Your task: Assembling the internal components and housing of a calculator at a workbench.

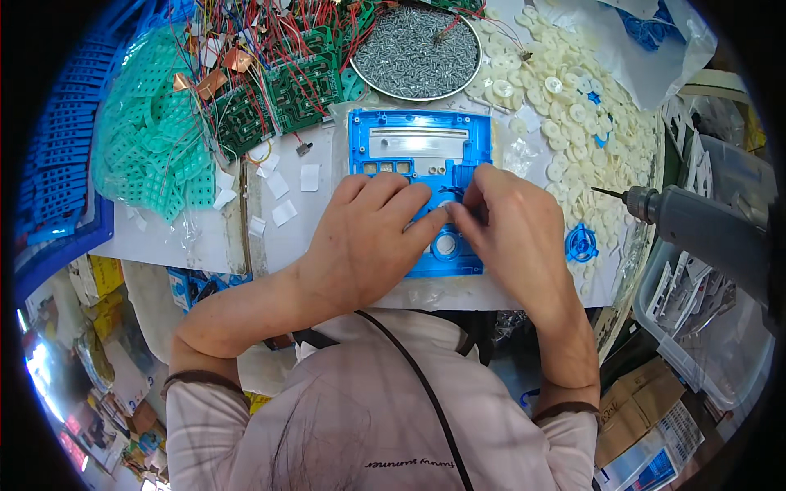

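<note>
From afar I watch the left hand [368,237] and right hand [516,237], fingertips pinched together over a small white part on the blue plastic panel [422,151] lying mid-surface, seating it squarely apparently comes next.

The left hand [368,237] and right hand [512,233] covered the lower middle of the blue plastic panel [417,143], so whatever the fingertips pinched could not be made out. The electric screwdriver [696,225] ran out of view at the right edge. The tangled wires [270,33] were cut off at the top.
</note>
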`<state>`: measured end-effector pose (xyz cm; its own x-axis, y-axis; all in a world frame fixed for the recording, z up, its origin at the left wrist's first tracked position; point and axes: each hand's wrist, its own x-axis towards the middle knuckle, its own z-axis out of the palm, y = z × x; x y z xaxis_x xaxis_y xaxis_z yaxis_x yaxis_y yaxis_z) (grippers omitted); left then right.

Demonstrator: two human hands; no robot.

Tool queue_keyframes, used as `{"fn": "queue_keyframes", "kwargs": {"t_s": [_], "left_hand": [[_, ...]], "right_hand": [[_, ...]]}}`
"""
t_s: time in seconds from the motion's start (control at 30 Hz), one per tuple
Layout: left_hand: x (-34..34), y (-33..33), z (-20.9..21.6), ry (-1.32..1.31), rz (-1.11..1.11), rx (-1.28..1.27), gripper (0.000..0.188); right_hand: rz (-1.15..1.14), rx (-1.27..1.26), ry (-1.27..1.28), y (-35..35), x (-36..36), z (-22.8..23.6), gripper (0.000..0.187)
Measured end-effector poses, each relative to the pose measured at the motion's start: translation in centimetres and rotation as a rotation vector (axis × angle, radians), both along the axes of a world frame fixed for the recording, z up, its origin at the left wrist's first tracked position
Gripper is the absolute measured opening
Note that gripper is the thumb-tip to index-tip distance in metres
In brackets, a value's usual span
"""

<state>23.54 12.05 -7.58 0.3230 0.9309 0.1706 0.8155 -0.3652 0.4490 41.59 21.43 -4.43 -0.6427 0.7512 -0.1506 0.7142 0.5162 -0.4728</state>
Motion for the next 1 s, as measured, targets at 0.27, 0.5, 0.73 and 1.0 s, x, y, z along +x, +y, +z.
{"fn": "queue_keyframes", "kwargs": {"t_s": [0.27,0.5,0.73,1.0], "left_hand": [[-0.2,0.6,0.1,0.054,-0.151,0.088,0.042],[-0.2,0.4,-0.1,0.141,-0.197,0.096,0.044],[1.2,-0.3,1.0,0.301,-0.150,0.152,0.041],[2.1,-0.3,1.4,0.315,-0.144,0.121,0.035]], "right_hand": [[-0.153,-0.114,0.325,-0.9,2.7,0.1,0.016],[-0.370,0.026,0.465,-1.5,7.9,2.4,0.011],[-0.524,0.315,0.852,-0.2,9.5,3.9,0.021],[0.129,-0.046,1.091,7.4,9.7,6.5,0.065]]}}
